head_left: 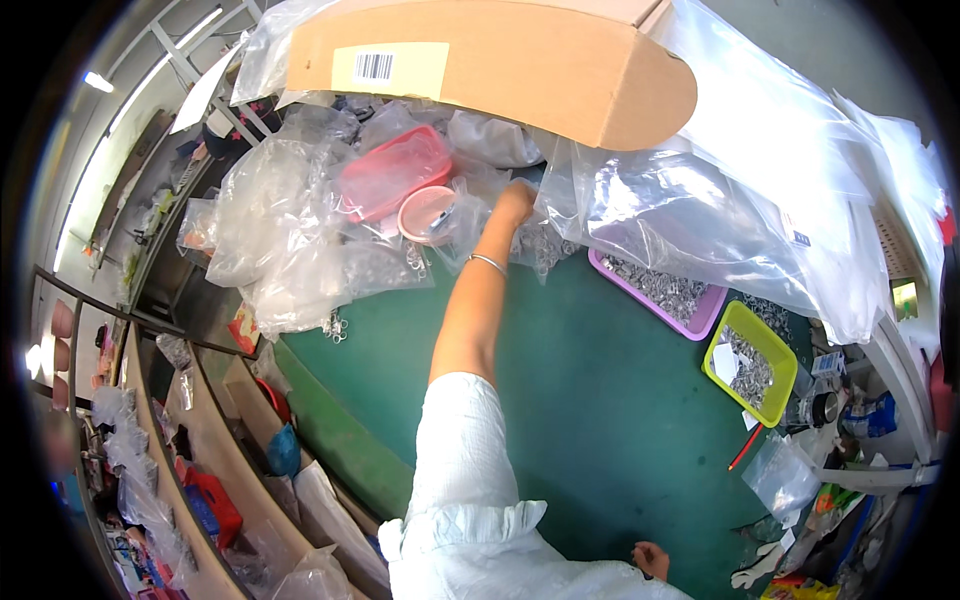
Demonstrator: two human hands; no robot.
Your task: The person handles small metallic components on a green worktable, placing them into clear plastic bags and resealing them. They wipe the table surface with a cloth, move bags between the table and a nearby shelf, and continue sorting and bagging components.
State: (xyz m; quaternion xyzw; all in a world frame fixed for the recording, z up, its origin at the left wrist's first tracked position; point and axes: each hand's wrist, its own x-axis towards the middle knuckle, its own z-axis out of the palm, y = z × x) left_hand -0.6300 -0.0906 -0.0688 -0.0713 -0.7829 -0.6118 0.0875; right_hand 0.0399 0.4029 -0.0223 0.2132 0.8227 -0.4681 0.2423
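Note:
My left arm stretches far across the green table, a bangle on its wrist. At its end my left hand (514, 203) is among the clear plastic bags, its fingers curled and partly hidden; what they grip cannot be made out. Beside it lies a clear bag of small metal parts (545, 248). A round pink tub (427, 214) and a pink basket (398, 172) under plastic are just left of that hand. Close to my body, at the lower edge, my right hand (651, 560) rests by the table with its fingers curled in and nothing visible in them.
Overhanging the far side is a large cardboard box (480, 60), with clear plastic sheeting (720, 215) to its right. A purple tray (690, 327) and a yellow-green basket (735, 402) hold small metal parts. A red pen (746, 448) lies nearby. Cluttered shelves (240, 450) line the left.

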